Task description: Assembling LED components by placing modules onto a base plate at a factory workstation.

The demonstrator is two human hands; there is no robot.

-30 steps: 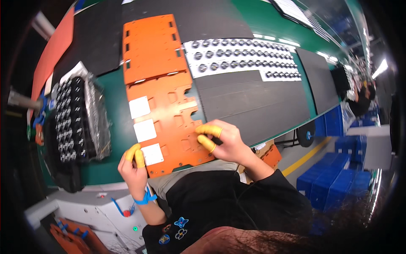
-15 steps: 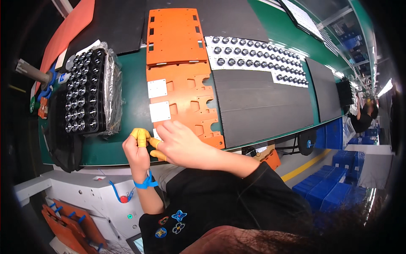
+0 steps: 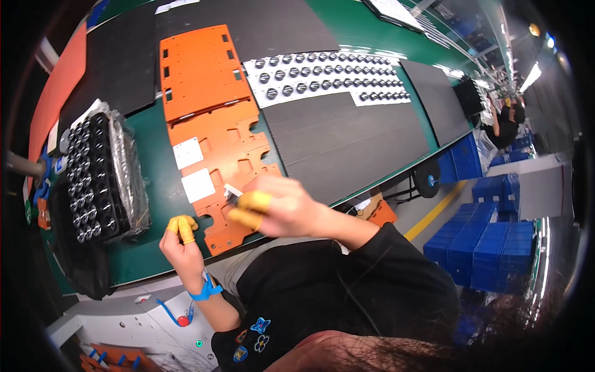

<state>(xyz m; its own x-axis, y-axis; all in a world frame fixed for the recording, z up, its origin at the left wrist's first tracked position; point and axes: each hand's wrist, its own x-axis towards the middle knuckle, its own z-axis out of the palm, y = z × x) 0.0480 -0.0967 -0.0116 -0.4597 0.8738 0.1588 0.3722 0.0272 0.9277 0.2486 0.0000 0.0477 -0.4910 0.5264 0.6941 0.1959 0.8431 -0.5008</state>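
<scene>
Left hand (image 3: pixel 184 247), yellow-capped tips pressed together, just off the near left corner of the orange board (image 3: pixel 218 128)! White squares (image 3: pixel 199 185) along the board's left side, and over its near half, right hand (image 3: pixel 286 207) pinching a black-and-white piece (image 3: pixel 232 190).

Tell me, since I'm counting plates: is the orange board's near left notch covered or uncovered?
Uncovered: green table shows through it, beside the left hand. Two white squares lie farther up the orange board.
</scene>
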